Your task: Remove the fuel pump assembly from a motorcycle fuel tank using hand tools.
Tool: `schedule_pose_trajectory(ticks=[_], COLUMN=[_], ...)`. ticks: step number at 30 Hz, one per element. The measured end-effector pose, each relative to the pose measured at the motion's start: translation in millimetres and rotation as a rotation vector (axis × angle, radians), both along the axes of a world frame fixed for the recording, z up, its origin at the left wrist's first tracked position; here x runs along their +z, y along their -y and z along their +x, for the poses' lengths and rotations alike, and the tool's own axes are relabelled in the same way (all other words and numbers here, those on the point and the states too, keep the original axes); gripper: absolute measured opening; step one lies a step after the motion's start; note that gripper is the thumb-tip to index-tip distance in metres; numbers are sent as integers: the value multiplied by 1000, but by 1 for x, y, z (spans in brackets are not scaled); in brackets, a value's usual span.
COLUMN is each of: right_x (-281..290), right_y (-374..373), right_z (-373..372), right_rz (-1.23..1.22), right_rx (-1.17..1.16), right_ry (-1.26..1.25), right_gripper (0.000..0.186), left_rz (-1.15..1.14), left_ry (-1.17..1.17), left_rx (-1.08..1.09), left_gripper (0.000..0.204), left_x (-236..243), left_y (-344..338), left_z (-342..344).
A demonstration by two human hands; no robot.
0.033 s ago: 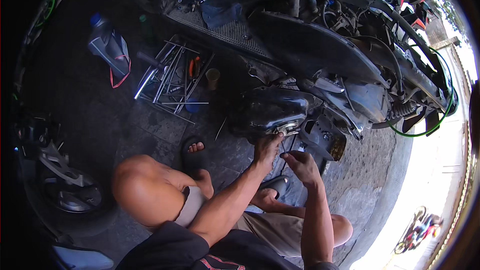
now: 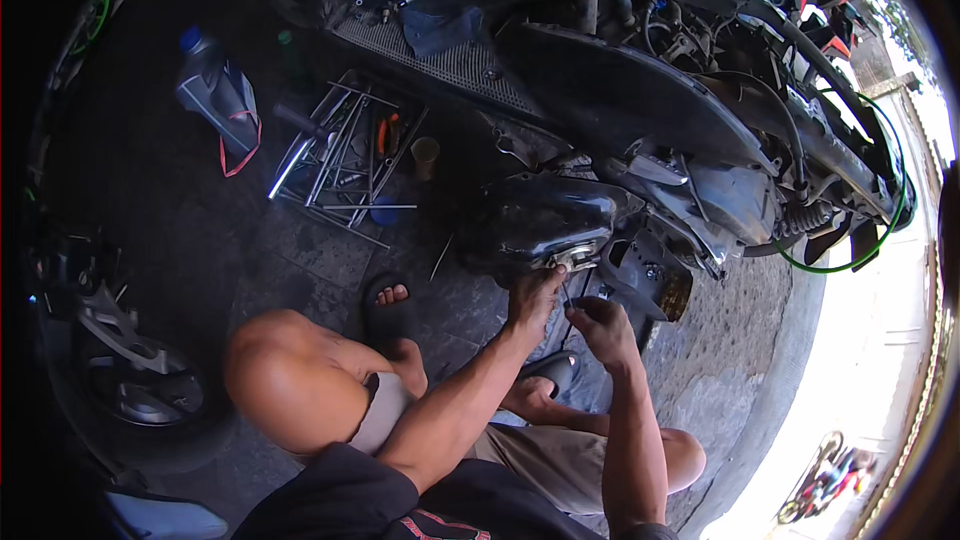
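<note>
My left hand (image 2: pixel 534 302) is closed at the lower edge of a glossy black rounded housing (image 2: pixel 548 212), its thumb pressed on a small silvery metal fitting (image 2: pixel 577 258). What its other fingers grip is hidden. Just to the right, my right hand (image 2: pixel 604 330) pinches a thin metal rod (image 2: pixel 567 292) that runs up toward the fitting. The rod's kind is too small to make out. The housing sits beside a partly stripped scooter (image 2: pixel 630 90), its dark side panel above my hands.
A metal rack of long-handled tools (image 2: pixel 345 155) lies left on the floor, with a small cup (image 2: pixel 425 152) alongside. Farther left stands a grey bottle with a blue cap (image 2: pixel 215 90). A dark curved part (image 2: pixel 645 285) lies right of my hands. At lower left is a wheel (image 2: pixel 150 390).
My right hand has shifted very slightly with its fingertips on the rod. My left hand stays in place. Out on the bright street, a motorcycle has moved a little down and left.
</note>
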State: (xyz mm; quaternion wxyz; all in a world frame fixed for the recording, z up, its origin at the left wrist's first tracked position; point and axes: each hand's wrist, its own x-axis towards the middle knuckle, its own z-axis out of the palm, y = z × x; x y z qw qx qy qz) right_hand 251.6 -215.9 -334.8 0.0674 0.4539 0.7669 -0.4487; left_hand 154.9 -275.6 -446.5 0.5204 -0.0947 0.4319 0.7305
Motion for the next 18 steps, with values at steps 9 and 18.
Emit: schedule_pose_trajectory(ticks=[9,18], right_x=[-19,-27], right_y=[17,26], right_z=[13,6], right_rz=[-995,607], right_rx=[-813,116], right_ry=[-561,-65], right_gripper=[28,17], left_rz=[-21,43], left_ry=[1,38], left_rx=[8,-63], left_gripper=[19,14], left_x=[8,-3], left_y=[-2,0], left_z=[1,-5])
